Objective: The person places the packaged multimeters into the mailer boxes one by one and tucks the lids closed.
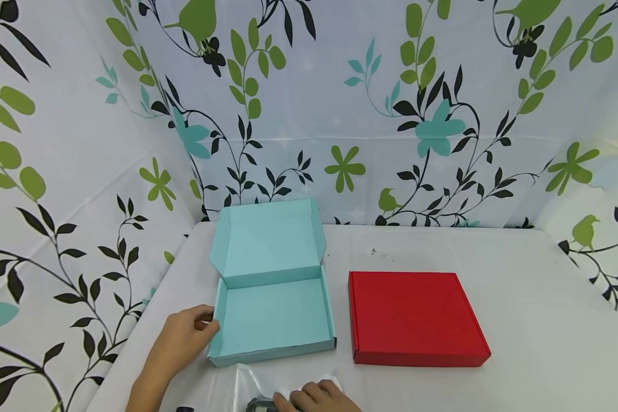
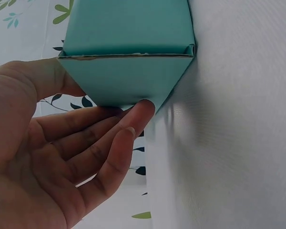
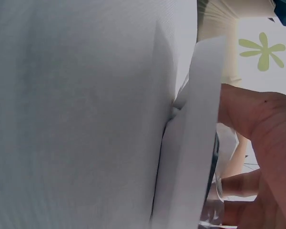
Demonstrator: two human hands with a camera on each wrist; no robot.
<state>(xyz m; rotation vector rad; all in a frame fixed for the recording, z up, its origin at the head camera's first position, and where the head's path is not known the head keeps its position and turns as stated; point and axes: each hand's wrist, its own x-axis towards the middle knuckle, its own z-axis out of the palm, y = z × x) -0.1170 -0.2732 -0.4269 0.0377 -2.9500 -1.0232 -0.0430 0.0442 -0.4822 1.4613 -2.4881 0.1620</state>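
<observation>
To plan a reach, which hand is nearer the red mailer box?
Right: the right hand is to the front left of the red mailer box; the left hand touches the turquoise mailer box, farther left.

We see a bare left hand [image 1: 187,331] with a slender, uncovered forearm [image 1: 151,379], and a bare right hand [image 1: 316,397] bearing one tiny dark spot [image 3: 265,101] near its thumb.

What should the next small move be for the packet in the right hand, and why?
I'd probably raise the packet slightly toward the teal box: the right hand grips it just in front of that box, whose lid stands raised, while the left hand holds the box at its left. The red box is closed, so it seems less ready.
</observation>
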